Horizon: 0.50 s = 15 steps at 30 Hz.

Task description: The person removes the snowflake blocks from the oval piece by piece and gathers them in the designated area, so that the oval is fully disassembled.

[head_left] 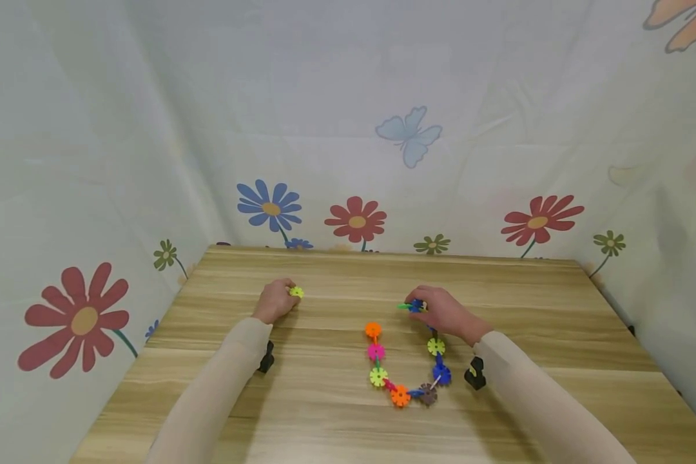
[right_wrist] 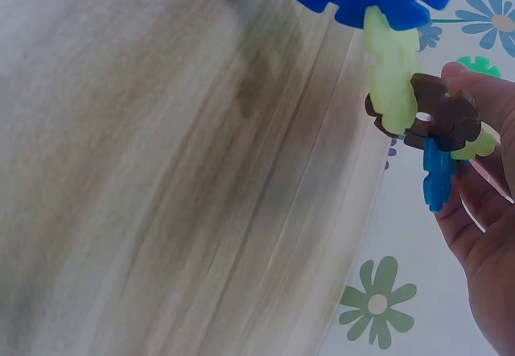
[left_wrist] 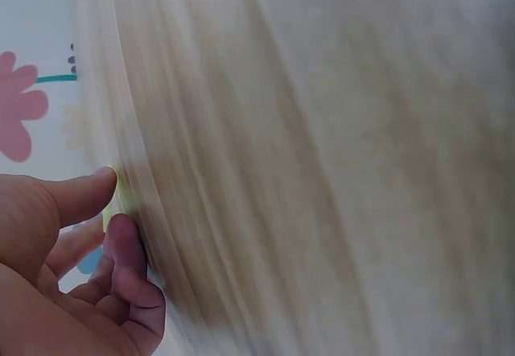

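Observation:
On the left of the table, my left hand (head_left: pixel 275 301) pinches a yellow snowflake disc (head_left: pixel 297 292) between thumb and fingers; only a sliver of that disc shows in the left wrist view. A U-shaped chain of interlocked snowflake discs (head_left: pixel 401 396) in orange, pink, yellow, blue and brown lies right of centre. My right hand (head_left: pixel 443 312) holds the chain's far right end, where blue and green pieces stick out past the fingertips. Seen from the right wrist, a brown disc (right_wrist: pixel 447 114) sits at the fingers, joined to a yellow disc (right_wrist: pixel 392 70) and a blue one (right_wrist: pixel 437 175).
The wood-grain table (head_left: pixel 319 425) ends at a back edge against a white cloth (head_left: pixel 325 77) printed with flowers and a butterfly. The chain's free left end is an orange disc (head_left: pixel 374 330). Black wrist devices (head_left: pixel 475 374) sit under both sleeves.

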Available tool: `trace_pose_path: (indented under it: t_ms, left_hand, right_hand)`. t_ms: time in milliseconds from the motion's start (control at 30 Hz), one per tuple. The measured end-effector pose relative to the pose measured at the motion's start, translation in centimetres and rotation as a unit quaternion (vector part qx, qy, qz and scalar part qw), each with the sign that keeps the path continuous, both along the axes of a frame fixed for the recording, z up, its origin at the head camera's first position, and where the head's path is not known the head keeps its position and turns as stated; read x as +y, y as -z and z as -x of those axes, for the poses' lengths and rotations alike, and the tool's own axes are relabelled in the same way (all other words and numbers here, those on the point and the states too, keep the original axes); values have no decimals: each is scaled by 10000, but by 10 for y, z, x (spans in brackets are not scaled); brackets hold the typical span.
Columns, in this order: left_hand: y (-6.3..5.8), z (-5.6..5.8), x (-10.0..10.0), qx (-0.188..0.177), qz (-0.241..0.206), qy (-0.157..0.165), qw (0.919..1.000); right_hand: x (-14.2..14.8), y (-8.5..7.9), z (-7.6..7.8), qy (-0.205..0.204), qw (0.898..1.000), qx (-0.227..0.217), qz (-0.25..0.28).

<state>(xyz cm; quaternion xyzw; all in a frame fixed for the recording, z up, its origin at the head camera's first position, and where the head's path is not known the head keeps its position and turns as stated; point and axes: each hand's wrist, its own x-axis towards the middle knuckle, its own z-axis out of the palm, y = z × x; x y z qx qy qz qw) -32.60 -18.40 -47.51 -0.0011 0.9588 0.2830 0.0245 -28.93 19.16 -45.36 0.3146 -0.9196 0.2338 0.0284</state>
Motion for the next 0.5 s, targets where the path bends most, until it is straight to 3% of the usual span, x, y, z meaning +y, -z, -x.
trace_pose_path:
  t_ms: [267,500]
  left_hand:
    - [-1,1,0,-48,100,-53,9999]
    - [-2,-1,2,-31,-105,-65,9999]
  right_hand:
    - [-1,-2,-1,67,9999,-95,85]
    - [0,-2,-1,102,9999,-43,122]
